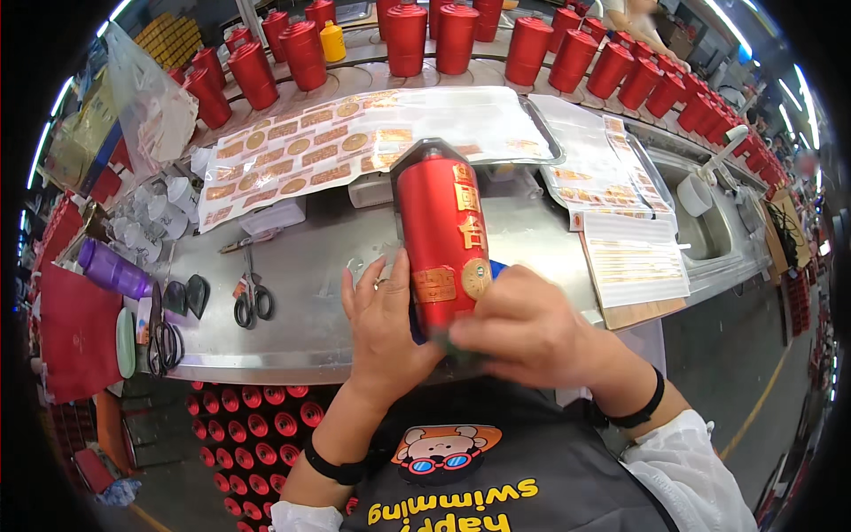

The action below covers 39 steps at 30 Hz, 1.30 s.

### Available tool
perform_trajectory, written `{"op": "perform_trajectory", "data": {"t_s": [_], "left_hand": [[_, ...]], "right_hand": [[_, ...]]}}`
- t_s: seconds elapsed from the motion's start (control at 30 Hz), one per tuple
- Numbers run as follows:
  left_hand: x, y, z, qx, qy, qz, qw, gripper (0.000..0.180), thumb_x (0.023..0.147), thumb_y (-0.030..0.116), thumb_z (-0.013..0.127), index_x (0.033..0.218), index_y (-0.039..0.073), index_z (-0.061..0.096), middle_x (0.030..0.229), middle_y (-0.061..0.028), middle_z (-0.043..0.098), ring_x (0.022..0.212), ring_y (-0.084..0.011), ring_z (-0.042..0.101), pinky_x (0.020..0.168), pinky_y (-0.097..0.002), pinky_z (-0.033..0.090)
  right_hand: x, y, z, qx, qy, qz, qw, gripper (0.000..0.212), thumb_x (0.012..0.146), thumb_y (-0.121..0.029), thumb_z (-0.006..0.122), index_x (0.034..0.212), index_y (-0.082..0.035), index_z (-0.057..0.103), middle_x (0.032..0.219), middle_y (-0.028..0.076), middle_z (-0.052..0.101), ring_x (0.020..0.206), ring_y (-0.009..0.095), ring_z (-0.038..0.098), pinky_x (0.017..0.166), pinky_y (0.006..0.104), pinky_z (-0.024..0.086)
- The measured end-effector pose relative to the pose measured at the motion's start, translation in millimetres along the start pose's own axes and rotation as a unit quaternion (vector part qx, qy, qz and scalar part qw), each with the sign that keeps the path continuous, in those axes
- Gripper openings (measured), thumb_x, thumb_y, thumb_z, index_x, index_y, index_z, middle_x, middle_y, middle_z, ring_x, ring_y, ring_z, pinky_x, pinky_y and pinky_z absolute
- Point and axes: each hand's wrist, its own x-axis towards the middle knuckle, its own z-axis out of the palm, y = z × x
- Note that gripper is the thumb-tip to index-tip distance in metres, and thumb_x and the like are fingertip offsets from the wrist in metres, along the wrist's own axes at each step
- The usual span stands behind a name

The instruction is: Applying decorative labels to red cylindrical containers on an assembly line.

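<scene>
A red metallic bottle (439, 226) with raised gold characters, a gold label and a round gold sticker is propped in front of me, its dark cap end pointing away. Bits of blue show beneath it. Along its left side lies my left hand (386, 324), fingers spread and stretched out, the index finger against the bottle. My right hand (532, 332) is closed at the bottle's lower right end. It pinches a small dark green piece (454, 348), blurred by motion and mostly covered by the fingers.
Sticker sheets (292, 151) lie across the metal table's far side, with a smaller sheet (636, 262) on a board at right. Scissors (252, 297), dark flat pieces (197, 294) and a purple bottle (115, 269) lie left. Red bottles (406, 40) line a conveyor behind; a sink (709, 230) is right.
</scene>
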Motion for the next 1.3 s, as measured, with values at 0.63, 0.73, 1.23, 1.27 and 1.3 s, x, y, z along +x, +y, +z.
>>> {"op": "perform_trajectory", "data": {"t_s": [0.63, 0.73, 1.23, 1.27, 1.3], "left_hand": [[-5, 2, -4, -0.003, 0.022, -0.018, 1.0, 0.098, 0.068, 0.053, 0.077, 0.138, -0.005, 0.041, 0.122, -0.0206, 0.056, 0.12, -0.0389, 0.045, 0.108, -0.0631, 0.015], [0, 5, -8, 0.063, 0.011, 0.033, 0.997, 0.098, 0.068, 0.053, 0.077, 0.138, -0.005, 0.041, 0.123, -0.0201, 0.056, 0.12, -0.0394, 0.045, 0.108, -0.063, 0.017], [-10, -5, 19, -0.145, 0.043, -0.024, 0.988, 0.09, 0.082, 0.052, 0.069, 0.142, -0.005, 0.035, 0.144, -0.0228, 0.041, 0.131, -0.0377, 0.04, 0.109, -0.0442, 0.031], [-10, -5, 19, -0.159, 0.046, -0.028, 0.986, 0.09, 0.082, 0.053, 0.069, 0.143, -0.005, 0.034, 0.144, -0.0227, 0.04, 0.131, -0.037, 0.04, 0.109, -0.0435, 0.031], [-10, -3, 19, -0.173, 0.05, -0.033, 0.983, 0.091, 0.082, 0.053, 0.069, 0.143, -0.005, 0.034, 0.144, -0.0225, 0.04, 0.131, -0.0363, 0.041, 0.109, -0.0428, 0.031]], "right_hand": [[8, 7, 0, -0.144, 0.04, 0.05, 0.987, 0.028, 0.069, -0.01, 0.075, 0.094, -0.008, 0.064, 0.08, 0.008, 0.053, 0.076, 0.028, 0.057, 0.068, 0.0401, 0.045], [2, -2, 2, -0.019, 0.014, 0.024, 0.999, 0.028, 0.068, -0.009, 0.074, 0.094, -0.009, 0.064, 0.079, 0.007, 0.052, 0.073, 0.027, 0.056, 0.063, 0.0387, 0.043], [-172, 121, -93, -0.301, 0.009, 0.355, 0.885, 0.038, 0.079, 0.006, 0.054, 0.114, -0.004, 0.065, 0.138, 0.02, 0.049, 0.127, 0.038, 0.046, 0.106, 0.0408, 0.041], [-181, 137, -101, -0.292, -0.021, 0.389, 0.873, 0.038, 0.081, 0.003, 0.055, 0.117, -0.004, 0.063, 0.139, 0.02, 0.047, 0.128, 0.039, 0.044, 0.106, 0.0417, 0.04], [-187, 150, -109, -0.283, -0.052, 0.421, 0.86, 0.039, 0.083, 0.0, 0.055, 0.121, -0.004, 0.062, 0.14, 0.02, 0.046, 0.129, 0.04, 0.043, 0.107, 0.0426, 0.039]]}}
